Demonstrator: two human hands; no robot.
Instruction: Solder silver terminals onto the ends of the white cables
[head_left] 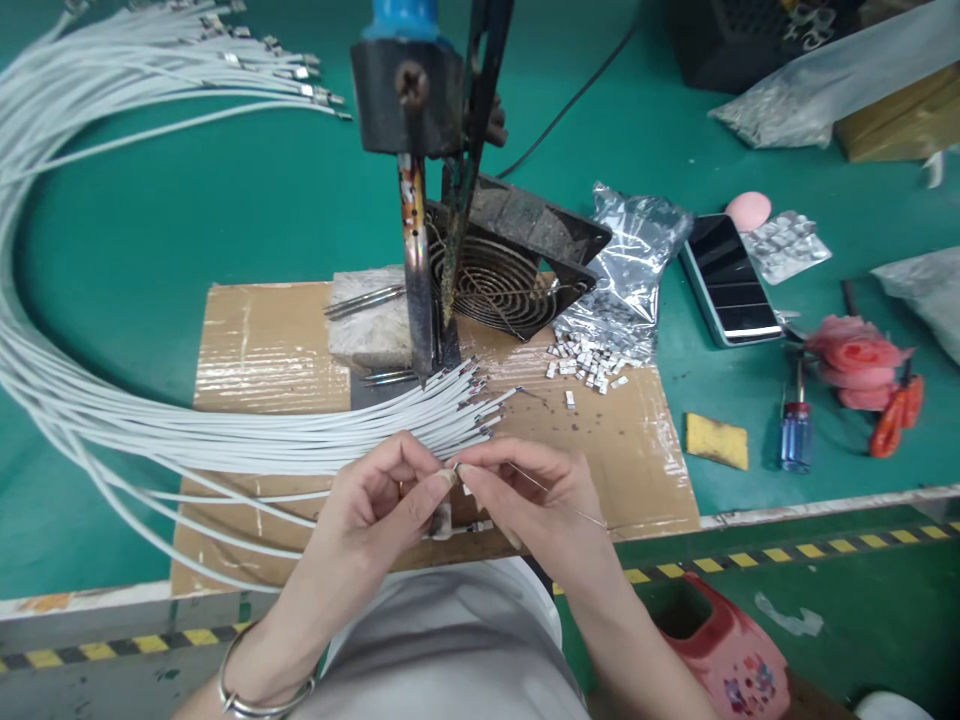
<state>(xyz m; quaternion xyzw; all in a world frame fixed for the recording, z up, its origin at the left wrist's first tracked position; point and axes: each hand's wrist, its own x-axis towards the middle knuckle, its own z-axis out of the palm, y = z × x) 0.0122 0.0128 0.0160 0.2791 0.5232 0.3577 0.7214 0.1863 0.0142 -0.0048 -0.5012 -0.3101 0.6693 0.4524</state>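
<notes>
This is a small electronics assembly workshop, a cable-soldering station on a factory line; the green worktop (187, 220) is edged with yellow-and-black hazard tape (825, 548), and a scorched soldering iron (415, 260) hangs clamped upright over a taped cardboard sheet (262, 345), with a grimy fan (502, 275) propped just behind it. Long bundles of white cables (112, 420) with bare metal ends loop across the surface; a heap of tiny metal shells (589, 360) spills from a foil bag (634, 260); a screwdriver (796, 425) and a yellow sponge (716, 440) lie nearby.
</notes>
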